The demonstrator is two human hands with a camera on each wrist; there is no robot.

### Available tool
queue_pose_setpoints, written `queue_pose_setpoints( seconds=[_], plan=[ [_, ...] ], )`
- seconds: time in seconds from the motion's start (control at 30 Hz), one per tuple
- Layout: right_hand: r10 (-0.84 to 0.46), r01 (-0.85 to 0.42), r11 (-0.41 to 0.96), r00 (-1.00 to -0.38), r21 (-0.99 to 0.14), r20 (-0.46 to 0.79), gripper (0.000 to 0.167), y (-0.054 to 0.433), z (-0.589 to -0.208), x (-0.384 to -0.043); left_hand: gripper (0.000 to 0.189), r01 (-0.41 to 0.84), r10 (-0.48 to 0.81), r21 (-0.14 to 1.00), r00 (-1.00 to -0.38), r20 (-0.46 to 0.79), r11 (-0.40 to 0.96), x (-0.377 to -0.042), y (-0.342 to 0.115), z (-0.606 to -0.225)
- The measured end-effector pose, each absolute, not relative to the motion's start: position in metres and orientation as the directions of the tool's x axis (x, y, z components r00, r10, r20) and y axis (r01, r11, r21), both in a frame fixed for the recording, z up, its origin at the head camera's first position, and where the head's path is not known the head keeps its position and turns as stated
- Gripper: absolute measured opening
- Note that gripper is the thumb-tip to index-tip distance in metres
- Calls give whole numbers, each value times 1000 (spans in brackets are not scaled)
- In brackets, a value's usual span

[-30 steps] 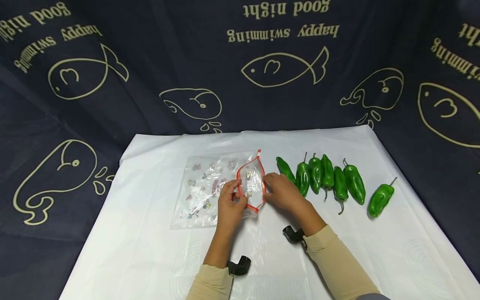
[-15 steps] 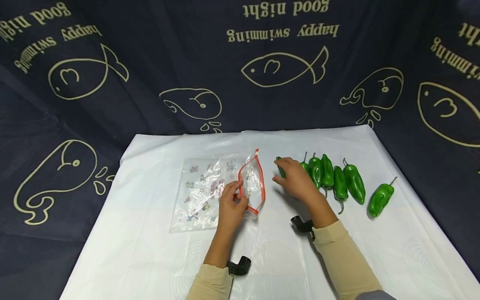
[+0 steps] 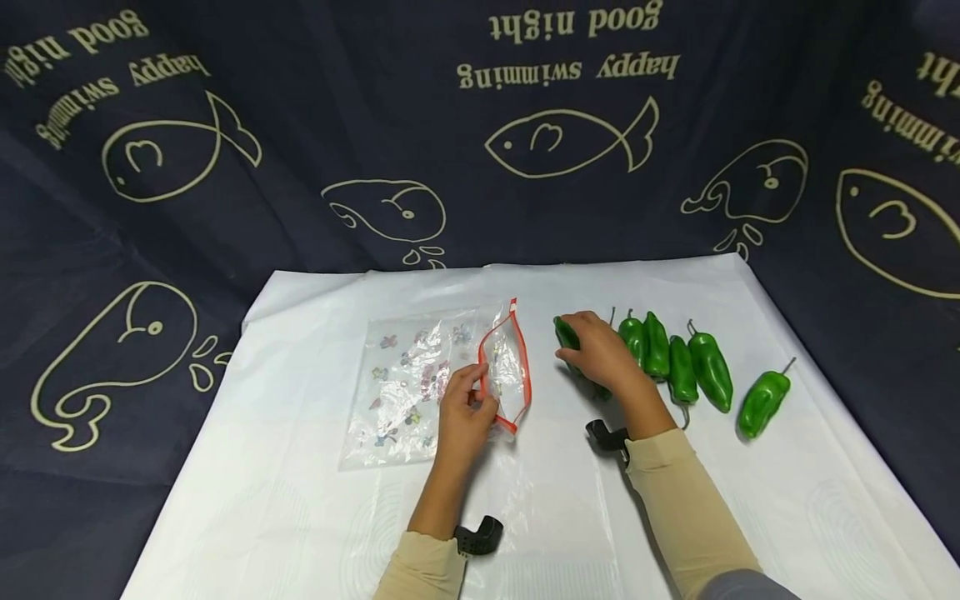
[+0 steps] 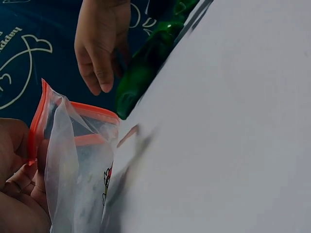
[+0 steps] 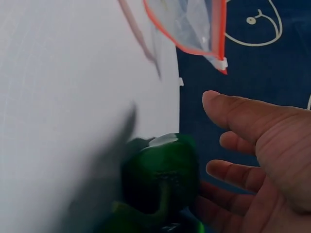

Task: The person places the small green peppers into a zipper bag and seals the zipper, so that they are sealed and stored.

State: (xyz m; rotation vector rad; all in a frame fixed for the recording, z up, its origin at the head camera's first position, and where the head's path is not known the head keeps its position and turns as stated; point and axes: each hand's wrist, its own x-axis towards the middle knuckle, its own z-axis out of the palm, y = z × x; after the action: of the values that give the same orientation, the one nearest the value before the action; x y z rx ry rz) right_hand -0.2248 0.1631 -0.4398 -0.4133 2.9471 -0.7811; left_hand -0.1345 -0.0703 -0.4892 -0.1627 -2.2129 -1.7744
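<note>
A clear zip bag [image 3: 401,387] with a red-edged mouth and small cartoon prints lies flat on the white cloth, its mouth gaping to the right. My left hand [image 3: 463,410] pinches the near-left edge of that mouth; in the left wrist view its fingers [image 4: 34,187] curl behind the red strip. My right hand [image 3: 602,354] reaches over the leftmost green pepper [image 3: 566,333], partly hiding it and its neighbour. From the right wrist, thumb and fingers are spread apart beside a green pepper [image 5: 160,170], with a gap between the thumb and the pepper.
More green peppers [image 3: 657,346] lie in a row right of my right hand, and a single pepper [image 3: 763,404] sits farther right. Behind the white-covered table [image 3: 300,500] hangs a dark cloth [image 3: 450,125] with fish and whale drawings.
My right hand has let go of the bag's right edge and moved right, over the leftmost green pepper. The left hand keeps its hold on the bag, whose mouth remains parted.
</note>
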Motion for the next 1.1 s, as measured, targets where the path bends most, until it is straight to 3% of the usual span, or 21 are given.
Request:
queue_pose_setpoints(
  seconds=[0.6, 0.77, 0.93, 1.1],
  plan=[
    [-253, -204, 901, -964, -384, -81, 70, 160, -447, -233, 51, 258, -117, 941, -951, 288, 218, -134, -69, -489],
    [-251, -205, 913, -964, -354, -91, 67, 158, -447, -234, 50, 251, -104, 942, -955, 279, 222, -126, -67, -470],
    [-241, -192, 903, -967, -385, -83, 64, 159, -445, -233, 47, 267, -92, 938, -952, 293, 221, -117, -65, -449],
    [-240, -181, 852, -969, -492, -59, 64, 163, -443, -228, 47, 273, -82, 935, -951, 297, 225, -116, -65, -448]
  ],
)
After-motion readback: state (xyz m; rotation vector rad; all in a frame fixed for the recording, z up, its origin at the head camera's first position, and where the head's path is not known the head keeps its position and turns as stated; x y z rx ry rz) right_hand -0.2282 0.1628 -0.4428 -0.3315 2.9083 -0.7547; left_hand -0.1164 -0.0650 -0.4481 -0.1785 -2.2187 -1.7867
